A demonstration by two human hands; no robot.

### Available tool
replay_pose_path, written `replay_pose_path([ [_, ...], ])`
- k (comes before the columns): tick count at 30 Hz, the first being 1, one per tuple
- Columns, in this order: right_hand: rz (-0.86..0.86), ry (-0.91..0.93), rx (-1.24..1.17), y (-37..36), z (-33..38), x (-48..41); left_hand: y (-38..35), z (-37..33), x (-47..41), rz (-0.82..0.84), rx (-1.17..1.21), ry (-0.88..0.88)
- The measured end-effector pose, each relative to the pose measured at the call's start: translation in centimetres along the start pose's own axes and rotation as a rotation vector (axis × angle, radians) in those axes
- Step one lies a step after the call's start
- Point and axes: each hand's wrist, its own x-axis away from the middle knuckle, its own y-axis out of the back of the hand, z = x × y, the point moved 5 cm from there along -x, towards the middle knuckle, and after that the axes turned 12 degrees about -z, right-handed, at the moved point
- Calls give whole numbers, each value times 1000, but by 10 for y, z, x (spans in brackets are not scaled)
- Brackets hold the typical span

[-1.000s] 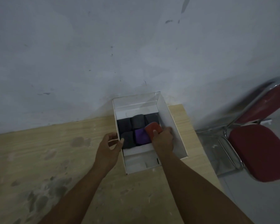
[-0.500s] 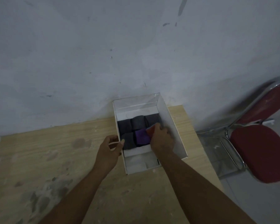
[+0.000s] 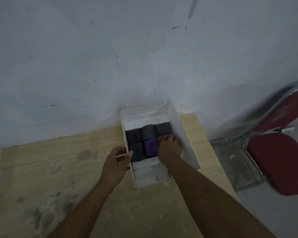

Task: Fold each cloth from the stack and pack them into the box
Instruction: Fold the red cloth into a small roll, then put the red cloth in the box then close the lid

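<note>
Sitting at the far right of the wooden table [image 3: 58,169], against the wall [image 3: 110,57], the white box [image 3: 184,143] is holding two rows of folded cloths. Three dark grey cloths [image 3: 147,133] are lying side by side in the back row. In the front row a grey cloth [image 3: 137,152] is lying at left and a purple cloth [image 3: 150,148] in the middle. A red cloth [image 3: 160,139] is lying at right, mostly hidden.

The right hand [image 3: 169,149] is reaching inside, its fingers curled over and gripping the red cloth beside the right wall. The left hand [image 3: 115,162] is pinching the box's left wall, thumb inside and fingers outside. A red chair [image 3: 279,160] is standing to the right of the table.
</note>
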Motion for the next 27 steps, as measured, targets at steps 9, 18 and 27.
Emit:
replay_pose_path([
  [9, -498, 102, -459, 73, -26, 32, -5, 12, 12, 129, -30, 123],
  [18, -209, -242, -717, 40, -95, 57, -9, 14, 23, 248, -73, 128],
  [27, -181, -183, -787, 39, -64, 97, 36, 13, 43, 181, -100, 93],
])
